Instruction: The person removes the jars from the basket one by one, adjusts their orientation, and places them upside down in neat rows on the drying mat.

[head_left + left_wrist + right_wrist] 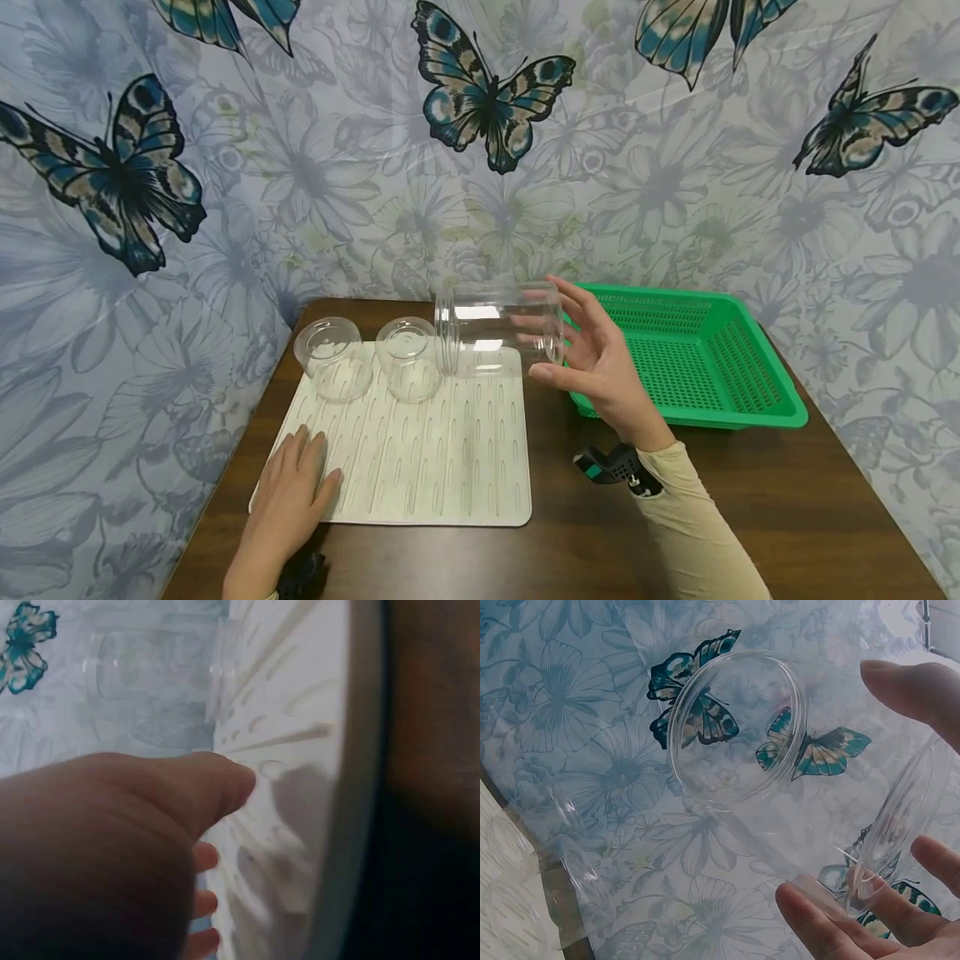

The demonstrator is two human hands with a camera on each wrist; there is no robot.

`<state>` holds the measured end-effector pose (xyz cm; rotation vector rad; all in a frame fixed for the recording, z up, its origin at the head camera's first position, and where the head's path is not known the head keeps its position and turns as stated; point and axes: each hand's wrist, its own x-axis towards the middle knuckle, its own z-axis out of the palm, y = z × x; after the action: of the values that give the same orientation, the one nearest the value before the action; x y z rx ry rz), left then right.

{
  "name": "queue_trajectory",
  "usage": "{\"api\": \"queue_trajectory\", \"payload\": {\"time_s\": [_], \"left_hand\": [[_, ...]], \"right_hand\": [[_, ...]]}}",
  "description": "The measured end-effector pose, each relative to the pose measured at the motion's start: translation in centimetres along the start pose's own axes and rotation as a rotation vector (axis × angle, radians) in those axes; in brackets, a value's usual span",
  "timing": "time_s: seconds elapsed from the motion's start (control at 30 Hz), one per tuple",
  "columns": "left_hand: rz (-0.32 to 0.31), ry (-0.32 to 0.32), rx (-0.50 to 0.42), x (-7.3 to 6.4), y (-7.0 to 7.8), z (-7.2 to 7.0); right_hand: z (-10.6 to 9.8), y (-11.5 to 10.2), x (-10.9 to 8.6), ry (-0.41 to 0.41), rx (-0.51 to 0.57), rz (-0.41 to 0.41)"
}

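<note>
My right hand (603, 367) grips a clear, wide-mouthed jar (498, 325) near one end, thumb on the near side and fingers behind. The jar lies on its side in the air above the back of a white ridged drying mat (450, 467). In the right wrist view its round rim (676, 754) points away from my fingers (817, 922). My left hand (288, 500) rests on the mat's left front with fingers extended, holding nothing. Two smaller clear containers, a left one (336, 362) and a right one (411, 362), stand on the mat's back left.
A green plastic basket (772, 408) with perforated walls sits at the table's back right, just beyond my right hand. The brown wooden table (787, 508) meets a butterfly-patterned cloth (495, 225) behind and at the sides.
</note>
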<state>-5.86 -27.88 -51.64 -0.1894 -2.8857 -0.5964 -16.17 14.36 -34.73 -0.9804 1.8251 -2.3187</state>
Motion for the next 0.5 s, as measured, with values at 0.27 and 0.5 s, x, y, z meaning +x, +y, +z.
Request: {"api": "queue_trajectory", "payload": {"time_s": [0.27,0.5], "left_hand": [[-0.032,-0.069,0.012,-0.49,0.01,0.64],[-0.04,-0.067,0.012,-0.44,0.02,0.7]], "right_hand": [[-0.17,-0.06,0.01,0.037,-0.081,0.04],[-0.29,0.32,0.53,0.079,-0.299,0.095]]}}
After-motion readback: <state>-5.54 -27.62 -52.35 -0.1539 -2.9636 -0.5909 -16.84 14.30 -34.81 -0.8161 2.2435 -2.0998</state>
